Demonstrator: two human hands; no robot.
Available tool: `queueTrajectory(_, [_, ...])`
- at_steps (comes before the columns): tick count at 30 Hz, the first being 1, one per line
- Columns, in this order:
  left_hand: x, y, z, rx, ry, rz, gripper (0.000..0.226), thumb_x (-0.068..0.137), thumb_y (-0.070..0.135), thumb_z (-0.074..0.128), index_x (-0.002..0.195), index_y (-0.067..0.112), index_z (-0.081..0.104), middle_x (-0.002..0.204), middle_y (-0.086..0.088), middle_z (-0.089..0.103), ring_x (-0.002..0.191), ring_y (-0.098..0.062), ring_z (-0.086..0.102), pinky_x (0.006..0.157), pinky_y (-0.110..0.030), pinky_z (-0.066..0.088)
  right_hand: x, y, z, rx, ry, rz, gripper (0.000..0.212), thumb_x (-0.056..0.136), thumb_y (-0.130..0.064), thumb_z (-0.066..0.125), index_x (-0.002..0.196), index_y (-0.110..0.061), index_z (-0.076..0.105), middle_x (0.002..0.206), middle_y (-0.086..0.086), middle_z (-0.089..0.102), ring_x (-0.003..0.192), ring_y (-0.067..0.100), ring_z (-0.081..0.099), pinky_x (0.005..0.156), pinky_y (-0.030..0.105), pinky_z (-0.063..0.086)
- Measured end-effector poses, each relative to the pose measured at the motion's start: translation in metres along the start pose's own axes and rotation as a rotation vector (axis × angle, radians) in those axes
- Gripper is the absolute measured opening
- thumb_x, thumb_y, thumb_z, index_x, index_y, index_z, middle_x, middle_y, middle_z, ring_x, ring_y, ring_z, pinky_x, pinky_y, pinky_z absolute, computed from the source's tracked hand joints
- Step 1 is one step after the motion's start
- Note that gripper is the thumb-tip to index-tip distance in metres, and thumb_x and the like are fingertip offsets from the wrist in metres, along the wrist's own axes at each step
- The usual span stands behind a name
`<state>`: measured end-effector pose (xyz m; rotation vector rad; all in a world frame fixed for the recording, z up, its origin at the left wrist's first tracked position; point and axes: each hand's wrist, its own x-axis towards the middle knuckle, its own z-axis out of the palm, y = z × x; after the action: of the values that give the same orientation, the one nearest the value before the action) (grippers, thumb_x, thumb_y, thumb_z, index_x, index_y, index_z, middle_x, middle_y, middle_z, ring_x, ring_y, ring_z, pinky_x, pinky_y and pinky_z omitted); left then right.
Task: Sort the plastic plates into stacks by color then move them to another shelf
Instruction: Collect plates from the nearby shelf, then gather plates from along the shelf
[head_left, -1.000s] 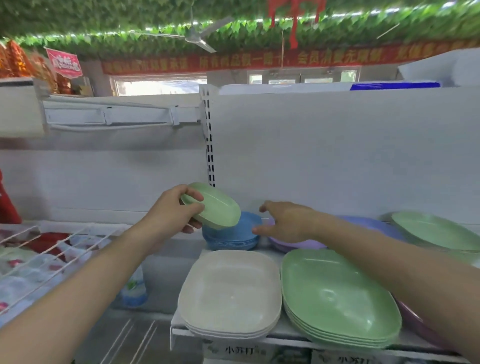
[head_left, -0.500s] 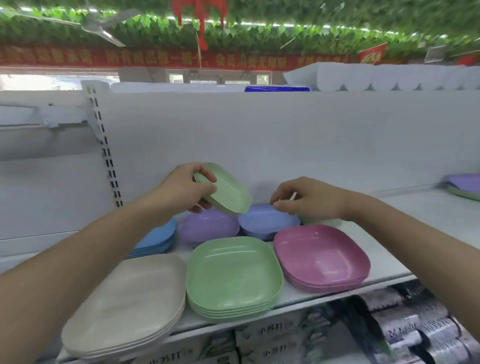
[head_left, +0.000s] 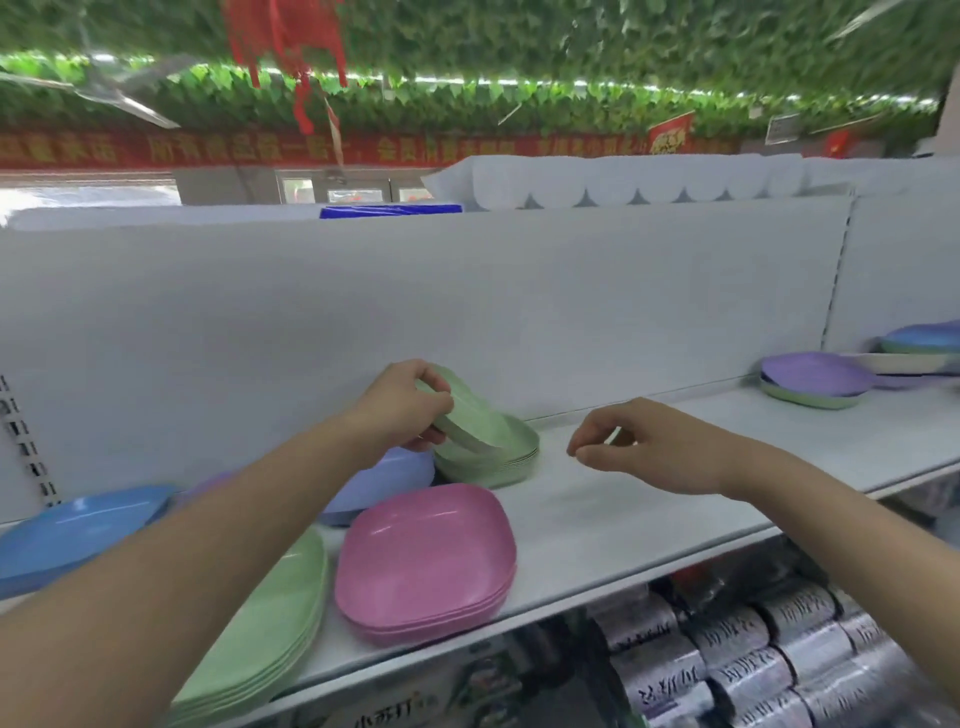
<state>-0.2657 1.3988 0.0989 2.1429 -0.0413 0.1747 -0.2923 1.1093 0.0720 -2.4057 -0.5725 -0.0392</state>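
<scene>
— Over the small green stack (head_left: 488, 457) on the shelf (head_left: 649, 499), what are you gripping?
— My left hand (head_left: 405, 408) is pinching a light, stiff green plate (head_left: 467, 415) by its rim; my right hand (head_left: 644, 447) is hovering, loosely curled, empty.

A shop; stocked shelf (head_left: 675, 525) (red banner (head_left: 363, 148) overhead)

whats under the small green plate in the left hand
The left hand holds the small green plate tilted onto a stack of matching green plates on the shelf. The stack hides the shelf beneath.
</scene>
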Motion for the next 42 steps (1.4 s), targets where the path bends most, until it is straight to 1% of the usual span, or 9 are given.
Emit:
queueTrajectory(6, [0.005,0.014,0.031,-0.051,0.133,-0.131,0.015,0.094,0.007,0.061,0.109,0.008,0.061,0.086,-0.013,0.068,0.068,-0.026,0.07,0.067,-0.035,0.057,0.004,0.043,-0.038,0.037,-0.067,-0.108,0.011,0.098,-0.042,0.064,0.098,-0.038,0.074,0.099,-0.027,0.069,0.092,0.005,0.067,0.08,0.021,0.05])
queueTrajectory(11, [-0.009,0.022,0.037,-0.089,0.246,-0.19,0.017,0.096,0.011,0.063,0.113,0.009,0.061,0.091,-0.013,0.068,0.067,-0.022,0.071,0.053,-0.027,0.056,0.023,0.046,-0.039,0.114,-0.141,-0.229,0.011,0.098,-0.036,0.065,0.097,-0.033,0.075,0.09,-0.022,0.069,0.091,0.014,0.067,0.073,0.021,0.05])
queueTrajectory(16, [-0.01,0.017,0.059,0.036,0.161,-0.294,0.064,0.093,0.03,0.068,0.147,0.023,0.033,0.101,-0.013,0.07,0.073,-0.024,0.07,0.064,-0.032,0.055,0.032,0.039,-0.025,0.142,-0.196,-0.336,0.01,0.098,-0.037,0.065,0.097,-0.034,0.075,0.101,-0.015,0.071,0.092,0.014,0.068,0.085,0.035,0.057])
queueTrajectory(19, [-0.005,0.009,0.062,0.428,0.16,-0.285,0.088,0.09,0.045,0.068,0.157,0.019,0.018,0.127,-0.013,0.062,0.106,-0.027,0.065,0.084,-0.031,0.049,0.034,0.045,-0.023,0.132,-0.196,-0.383,0.01,0.098,-0.039,0.065,0.097,-0.036,0.074,0.107,-0.015,0.069,0.09,0.008,0.068,0.085,0.036,0.058])
queueTrajectory(21, [-0.004,0.005,0.06,0.506,0.179,-0.303,0.083,0.087,0.049,0.068,0.151,0.011,0.032,0.125,-0.012,0.062,0.112,-0.029,0.061,0.095,-0.036,0.048,0.039,0.05,-0.024,0.144,-0.182,-0.384,0.01,0.098,-0.036,0.064,0.097,-0.034,0.074,0.105,-0.014,0.069,0.086,0.009,0.068,0.082,0.035,0.059])
queueTrajectory(23, [-0.004,0.006,0.061,0.495,0.166,-0.304,0.055,0.08,0.049,0.066,0.122,0.015,0.055,0.104,-0.009,0.068,0.098,-0.03,0.065,0.087,-0.038,0.052,0.044,0.054,-0.024,0.161,-0.176,-0.371,0.011,0.099,-0.034,0.064,0.097,-0.03,0.074,0.102,-0.012,0.07,0.082,0.009,0.069,0.076,0.033,0.057])
queueTrajectory(25, [-0.006,0.008,0.064,0.5,0.152,-0.276,0.031,0.079,0.045,0.066,0.098,0.023,0.056,0.091,-0.003,0.066,0.085,-0.028,0.063,0.075,-0.034,0.05,0.048,0.058,-0.02,0.167,-0.176,-0.365,0.011,0.099,-0.032,0.064,0.096,-0.029,0.074,0.099,-0.013,0.07,0.081,0.008,0.07,0.069,0.022,0.053])
queueTrajectory(29, [-0.007,0.011,0.075,0.48,0.192,-0.164,0.032,0.088,0.032,0.067,0.119,0.028,0.062,0.112,-0.002,0.066,0.087,-0.02,0.06,0.086,-0.035,0.053,0.054,0.065,-0.009,0.149,-0.174,-0.342,0.011,0.099,-0.033,0.064,0.095,-0.031,0.074,0.098,-0.015,0.069,0.082,0.012,0.068,0.067,0.015,0.049])
queueTrajectory(42, [0.015,0.062,0.174,0.501,-0.123,0.401,0.012,0.091,0.035,0.062,0.101,0.042,0.064,0.11,0.014,0.06,0.103,-0.012,0.056,0.094,-0.036,0.047,-0.008,0.114,-0.056,-0.049,0.065,-0.04,0.011,0.098,-0.032,0.062,0.1,-0.031,0.073,0.104,-0.017,0.066,0.091,0.005,0.064,0.08,0.019,0.05])
